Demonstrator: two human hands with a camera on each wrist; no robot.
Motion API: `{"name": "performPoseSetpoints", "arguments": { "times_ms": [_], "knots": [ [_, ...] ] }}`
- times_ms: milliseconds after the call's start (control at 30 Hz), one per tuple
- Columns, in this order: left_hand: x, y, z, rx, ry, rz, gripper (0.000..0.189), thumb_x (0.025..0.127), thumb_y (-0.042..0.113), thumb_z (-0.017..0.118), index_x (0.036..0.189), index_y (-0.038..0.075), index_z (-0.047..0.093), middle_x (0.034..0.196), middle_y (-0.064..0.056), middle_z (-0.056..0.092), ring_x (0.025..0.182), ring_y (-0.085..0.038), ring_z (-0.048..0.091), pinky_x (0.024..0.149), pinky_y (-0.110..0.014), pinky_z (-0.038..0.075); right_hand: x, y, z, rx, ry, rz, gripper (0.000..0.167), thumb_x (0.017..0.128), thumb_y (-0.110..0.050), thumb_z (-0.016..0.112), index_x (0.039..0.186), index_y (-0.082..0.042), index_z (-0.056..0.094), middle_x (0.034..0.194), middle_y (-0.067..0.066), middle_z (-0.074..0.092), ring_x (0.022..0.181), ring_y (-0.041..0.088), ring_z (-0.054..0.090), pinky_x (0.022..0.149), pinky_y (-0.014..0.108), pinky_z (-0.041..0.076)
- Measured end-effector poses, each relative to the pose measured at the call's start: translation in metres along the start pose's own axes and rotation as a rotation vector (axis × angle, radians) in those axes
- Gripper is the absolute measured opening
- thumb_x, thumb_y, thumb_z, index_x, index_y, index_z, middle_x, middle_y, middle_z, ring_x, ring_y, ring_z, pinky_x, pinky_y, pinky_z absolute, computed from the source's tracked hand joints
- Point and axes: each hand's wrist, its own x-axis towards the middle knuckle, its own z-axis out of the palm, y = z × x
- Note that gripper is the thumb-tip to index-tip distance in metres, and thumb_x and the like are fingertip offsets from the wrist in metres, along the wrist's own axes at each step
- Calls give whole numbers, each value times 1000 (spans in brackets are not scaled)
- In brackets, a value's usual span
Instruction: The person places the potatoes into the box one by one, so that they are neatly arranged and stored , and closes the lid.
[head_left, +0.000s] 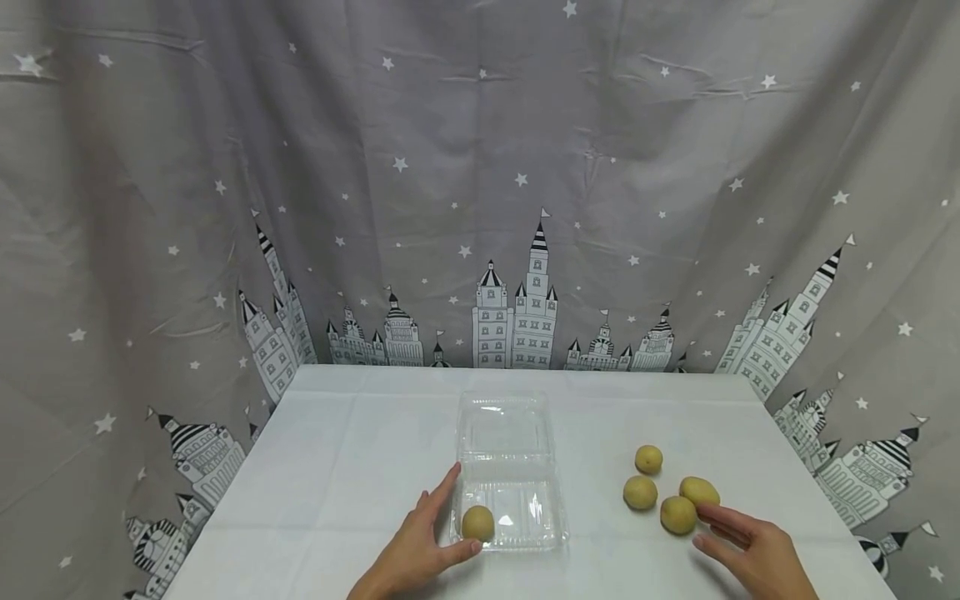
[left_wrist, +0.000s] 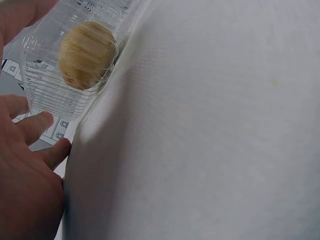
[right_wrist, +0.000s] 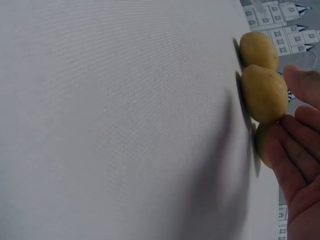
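Observation:
A clear plastic clamshell container lies with its lid folded back on the table, a single potato in its front left corner. My left hand is at that corner, index finger along the left side and thumb at the front edge. In the left wrist view the potato shows through the ribbed plastic wall. To the right, several loose yellow potatoes lie grouped. My right hand is beside the nearest potato, thumb and fingers apart. Its fingers overlap a lower potato in the right wrist view.
A white cloth covers the table. Two more potatoes lie left of and behind the nearest one, the farther potato being the smaller. Behind the table hangs a grey curtain printed with castles and stars.

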Motion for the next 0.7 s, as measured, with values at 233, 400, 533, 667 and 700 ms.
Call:
{"name": "performPoseSetpoints", "arguments": {
  "times_ms": [233, 400, 533, 667, 700],
  "knots": [
    [0, -1, 1, 3, 3, -1, 112, 86, 55, 90, 176, 35, 25, 180, -18, 30, 155, -75, 15, 111, -97, 19, 4, -1, 5, -12, 38, -40, 65, 89, -29, 93, 140, 4, 70, 140, 20, 75, 131, 38, 72, 96, 21, 63],
    [0, -1, 1, 2, 4, -8, 113, 85, 55, 91, 175, 36, 26, 180, -17, 31, 156, -75, 14, 111, -97, 19, 6, -3, 9, -10, 68, -63, 64, 88, -29, 94, 139, 3, 71, 141, 20, 74, 132, 39, 71, 96, 21, 63],
    [-1, 0, 2, 0, 6, -15, 113, 85, 55, 91, 175, 36, 26, 180, -16, 31, 157, -73, 15, 112, -96, 20, 7, -4, 13, -29, 108, -91, 63, 85, -28, 96, 136, 3, 74, 139, 21, 75, 127, 39, 74, 95, 23, 64],
    [-1, 0, 2, -1, 7, -17, 112, 85, 54, 91, 175, 37, 26, 180, -16, 31, 157, -73, 15, 111, -97, 20, 9, -3, 16, -67, 144, -121, 62, 83, -30, 98, 133, 2, 76, 136, 21, 76, 121, 38, 77, 93, 25, 65],
    [-1, 0, 2, -2, 7, -16, 112, 85, 54, 91, 175, 37, 26, 180, -16, 31, 157, -73, 14, 111, -97, 20, 10, -2, 17, -74, 147, -124, 63, 83, -31, 98, 133, 1, 76, 137, 20, 76, 121, 37, 77, 94, 25, 65]
  ]
}}
